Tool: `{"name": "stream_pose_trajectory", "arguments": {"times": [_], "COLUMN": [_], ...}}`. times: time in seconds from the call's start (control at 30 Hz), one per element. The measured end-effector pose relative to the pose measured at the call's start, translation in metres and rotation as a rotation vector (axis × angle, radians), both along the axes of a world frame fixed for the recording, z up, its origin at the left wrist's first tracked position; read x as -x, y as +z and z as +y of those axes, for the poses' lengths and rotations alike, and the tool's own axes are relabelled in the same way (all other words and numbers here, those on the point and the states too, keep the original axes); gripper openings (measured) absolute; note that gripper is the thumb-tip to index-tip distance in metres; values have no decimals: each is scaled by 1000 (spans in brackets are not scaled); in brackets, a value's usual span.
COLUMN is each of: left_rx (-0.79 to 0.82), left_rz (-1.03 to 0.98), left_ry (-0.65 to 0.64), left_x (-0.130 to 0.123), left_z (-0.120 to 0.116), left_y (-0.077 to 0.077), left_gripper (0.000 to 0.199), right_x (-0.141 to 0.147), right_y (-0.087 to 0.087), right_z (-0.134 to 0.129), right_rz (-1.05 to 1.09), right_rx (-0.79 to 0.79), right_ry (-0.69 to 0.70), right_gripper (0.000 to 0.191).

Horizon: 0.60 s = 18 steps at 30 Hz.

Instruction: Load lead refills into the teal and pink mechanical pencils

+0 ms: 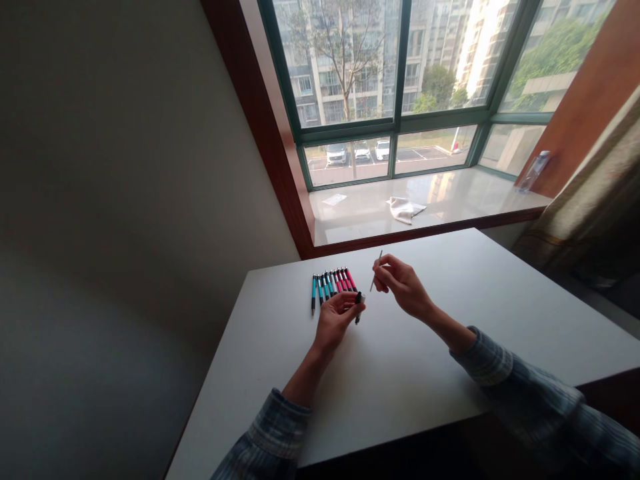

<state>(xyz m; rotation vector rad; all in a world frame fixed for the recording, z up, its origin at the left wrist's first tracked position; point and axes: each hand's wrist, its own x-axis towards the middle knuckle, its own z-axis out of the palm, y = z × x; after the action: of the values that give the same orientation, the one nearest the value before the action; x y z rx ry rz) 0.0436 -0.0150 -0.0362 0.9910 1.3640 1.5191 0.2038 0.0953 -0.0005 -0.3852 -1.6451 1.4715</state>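
Observation:
My left hand (333, 327) is closed around a short black-and-white pen barrel (360, 299), held upright just above the table. To its right, my right hand (407, 288) pinches a thin pen refill (371, 283), which slants with its lower end toward the barrel. The refill and the barrel are apart. Beyond my left hand lies a row of several click pens side by side, teal pens (314, 291) on the left and pink pens (351, 278) on the right. My left hand hides the near ends of some of them.
The white table (400, 387) stands against the wall and a window sill (360, 228). On the sill lie a crumpled cloth (406, 209) and a paper slip (335, 199). A clear bottle (533, 173) stands at its right end, near a curtain (595, 163).

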Motion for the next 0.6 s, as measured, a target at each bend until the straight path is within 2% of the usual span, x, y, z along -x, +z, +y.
{"name": "stream_pose_trajectory", "arguments": {"times": [0.2,0.33,0.5,0.6], "left_rx": [-12,-25,-98,-154], "left_rz": [20,-20,-167,-238], "left_ry": [-21,-44,-15,2], "left_x": [1,2,-2,-5], "left_z": [-1,1,0,-2], "left_y": [-1,-2,3,7], "left_gripper": [31,32,28,27], "right_x": [4,-3,-39,-70], "right_y": [-6,-7,-2,-7], "right_z": [-5,-2,25,48], "right_rz": [-64,-242,-482,-669], "right_rx": [-45,-135,-468,-611], "right_ry": [77,135,68,158], "right_gripper": [28,30,26,21]}}
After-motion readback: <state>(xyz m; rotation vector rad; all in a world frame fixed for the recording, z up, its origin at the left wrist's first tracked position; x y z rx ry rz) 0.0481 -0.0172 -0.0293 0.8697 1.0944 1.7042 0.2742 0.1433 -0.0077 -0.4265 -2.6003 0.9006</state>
